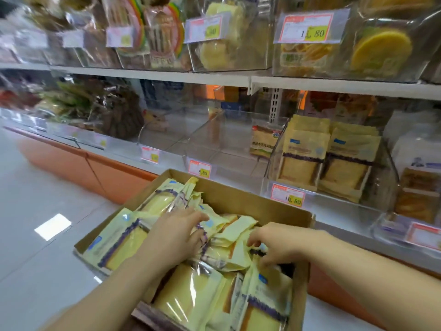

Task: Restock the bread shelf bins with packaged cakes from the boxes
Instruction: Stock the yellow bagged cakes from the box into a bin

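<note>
Both our forearms reach down into the open cardboard box (pixel 241 198) on the floor before the bread shelf. Our left hand (pixel 175 237) lies palm down across the packaged cakes (pixel 191 292), fingers spread and slightly bent; we cannot tell whether it grips one. Our right hand (pixel 274 244) arches over the pile, fingertips and thumb curled in to pinch a wrapper. More yellow packs stand upright in a clear shelf bin (pixel 274 154) just behind the box.

A price tag (pixel 304 28) reads 11.80. The pale tiled floor (pixel 31 204) reflects a light, beside an orange base panel (pixel 71 163).
</note>
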Motion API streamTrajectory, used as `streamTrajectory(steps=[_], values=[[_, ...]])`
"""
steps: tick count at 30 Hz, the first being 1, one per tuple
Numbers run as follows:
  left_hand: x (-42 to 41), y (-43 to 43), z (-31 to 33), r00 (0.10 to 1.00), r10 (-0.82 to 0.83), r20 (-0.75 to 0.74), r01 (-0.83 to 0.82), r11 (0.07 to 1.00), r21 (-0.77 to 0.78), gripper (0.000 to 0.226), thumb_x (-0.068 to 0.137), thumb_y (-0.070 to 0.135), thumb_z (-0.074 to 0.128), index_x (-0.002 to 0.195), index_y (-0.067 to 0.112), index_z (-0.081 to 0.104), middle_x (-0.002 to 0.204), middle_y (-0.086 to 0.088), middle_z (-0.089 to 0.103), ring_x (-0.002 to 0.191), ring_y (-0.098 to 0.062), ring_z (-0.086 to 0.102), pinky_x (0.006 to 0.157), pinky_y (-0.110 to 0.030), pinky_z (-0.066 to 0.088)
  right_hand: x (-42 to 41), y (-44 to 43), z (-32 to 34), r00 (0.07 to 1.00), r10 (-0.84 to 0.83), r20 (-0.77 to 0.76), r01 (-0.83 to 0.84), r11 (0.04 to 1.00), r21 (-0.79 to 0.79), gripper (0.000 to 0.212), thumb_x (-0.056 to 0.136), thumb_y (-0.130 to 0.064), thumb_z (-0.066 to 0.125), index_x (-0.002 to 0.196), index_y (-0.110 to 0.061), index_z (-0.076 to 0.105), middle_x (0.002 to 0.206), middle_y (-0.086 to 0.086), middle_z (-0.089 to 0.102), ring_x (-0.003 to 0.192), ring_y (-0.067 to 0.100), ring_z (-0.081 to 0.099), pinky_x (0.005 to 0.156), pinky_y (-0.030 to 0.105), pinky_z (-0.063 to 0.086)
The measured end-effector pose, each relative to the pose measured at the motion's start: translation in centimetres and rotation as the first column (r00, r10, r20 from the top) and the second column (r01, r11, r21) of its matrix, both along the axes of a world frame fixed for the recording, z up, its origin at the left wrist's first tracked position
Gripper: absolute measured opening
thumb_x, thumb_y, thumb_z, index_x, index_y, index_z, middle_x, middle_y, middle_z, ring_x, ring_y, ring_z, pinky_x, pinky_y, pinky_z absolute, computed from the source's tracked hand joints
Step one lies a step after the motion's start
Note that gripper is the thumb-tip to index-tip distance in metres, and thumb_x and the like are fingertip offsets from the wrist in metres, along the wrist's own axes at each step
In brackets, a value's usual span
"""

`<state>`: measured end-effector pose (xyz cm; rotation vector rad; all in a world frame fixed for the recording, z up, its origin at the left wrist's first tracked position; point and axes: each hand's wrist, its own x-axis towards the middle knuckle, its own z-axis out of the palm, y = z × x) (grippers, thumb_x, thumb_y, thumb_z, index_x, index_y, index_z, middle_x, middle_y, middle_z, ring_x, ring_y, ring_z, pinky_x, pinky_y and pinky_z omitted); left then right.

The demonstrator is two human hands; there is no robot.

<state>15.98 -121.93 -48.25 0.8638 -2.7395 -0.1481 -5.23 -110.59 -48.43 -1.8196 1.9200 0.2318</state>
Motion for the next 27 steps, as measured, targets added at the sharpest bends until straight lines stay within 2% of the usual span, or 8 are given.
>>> streamTrajectory(steps=[2,5,9,12,16,20,23,27], values=[[1.3,-0.1,-0.3,1.000,0.013,0.008,-0.013,0.998,-0.058,0.030,0.077,0.029,0.061,0.105,0.029,0.069,0.103,0.010,0.069,0.091,-0.015,0.068,0.077,-0.029,0.051,0.9,-0.2,-0.4,1.000,0.009,0.001,-0.009,0.996,0.084,0.051,0.084,-0.025,0.067,0.132,-0.018,0.050,0.123,0.002,0.057,0.111,0.021,0.054,0.087,0.028,0.046],[2.5,-0.2,-1.0,0.995,0.060,0.075,-0.062,0.998,0.022,0.035,0.090,0.031,0.056,0.125,0.031,0.058,0.125,0.011,0.058,0.114,-0.013,0.056,0.096,-0.029,0.040,1.9,-0.3,-0.8,0.999,0.032,-0.027,-0.028,0.987,0.156,0.039,0.081,-0.024,0.070,0.117,-0.014,0.058,0.101,0.002,0.058,0.091,0.020,0.054,0.066,0.027,0.041],[3.2,-0.3,-2.0,0.989,0.082,0.126,-0.086,0.996,0.021,0.037,0.096,0.040,0.044,0.133,0.036,0.047,0.136,0.016,0.048,0.123,-0.006,0.047,0.110,-0.029,0.023,2.2,0.2,-0.3,0.998,0.068,0.003,-0.068,0.990,0.121,0.022,0.080,-0.026,0.071,0.097,-0.015,0.064,0.069,-0.010,0.047,0.078,0.018,0.050,0.054,0.023,0.035],[3.0,0.0,-2.0,0.987,0.070,0.145,-0.077,0.996,0.045,0.035,0.097,0.044,0.042,0.132,0.038,0.047,0.135,0.018,0.049,0.124,-0.004,0.046,0.112,-0.031,0.018,2.4,0.9,1.8,0.995,0.095,0.033,-0.096,0.995,0.034,0.014,0.081,-0.029,0.069,0.082,-0.017,0.060,0.065,-0.007,0.045,0.069,0.015,0.046,0.058,0.029,0.036],[1.9,0.9,-0.9,0.990,0.007,-0.138,0.035,0.953,0.301,0.030,0.096,0.043,0.049,0.123,0.035,0.058,0.122,0.020,0.058,0.113,0.003,0.052,0.101,-0.022,0.037,2.8,0.9,5.7,0.990,0.116,0.082,-0.096,0.972,-0.212,0.022,0.084,-0.024,0.065,0.070,-0.013,0.052,0.063,-0.001,0.042,0.059,0.012,0.037,0.059,0.033,0.034],[0.9,2.1,0.5,0.924,0.012,-0.381,0.254,0.726,0.639,0.036,0.080,0.058,0.060,0.110,0.040,0.062,0.106,0.022,0.066,0.102,0.007,0.058,0.093,-0.020,0.045,3.5,-0.6,7.9,0.984,0.068,0.163,0.033,0.835,-0.549,0.017,0.088,-0.021,0.064,0.082,-0.005,0.061,0.080,0.006,0.061,0.075,0.017,0.055,0.071,0.031,0.043],[0.5,2.0,0.4,0.896,0.052,-0.441,0.252,0.759,0.601,0.040,0.079,0.041,0.072,0.115,0.039,0.055,0.108,0.024,0.065,0.104,0.007,0.059,0.097,-0.026,0.046,4.5,-1.6,8.8,0.951,0.073,0.302,0.164,0.707,-0.688,0.006,0.088,-0.016,0.065,0.087,-0.011,0.068,0.085,-0.003,0.066,0.080,0.005,0.056,0.071,0.014,0.041],[1.2,0.7,0.0,0.815,0.206,-0.542,0.057,0.902,0.429,0.032,0.077,0.042,0.072,0.104,0.031,0.059,0.097,0.016,0.066,0.093,-0.005,0.063,0.083,-0.039,0.052,5.2,-2.7,8.4,0.937,0.105,0.333,0.208,0.598,-0.774,0.008,0.087,-0.014,0.067,0.094,-0.016,0.070,0.088,-0.007,0.066,0.083,0.002,0.058,0.075,0.014,0.044]])
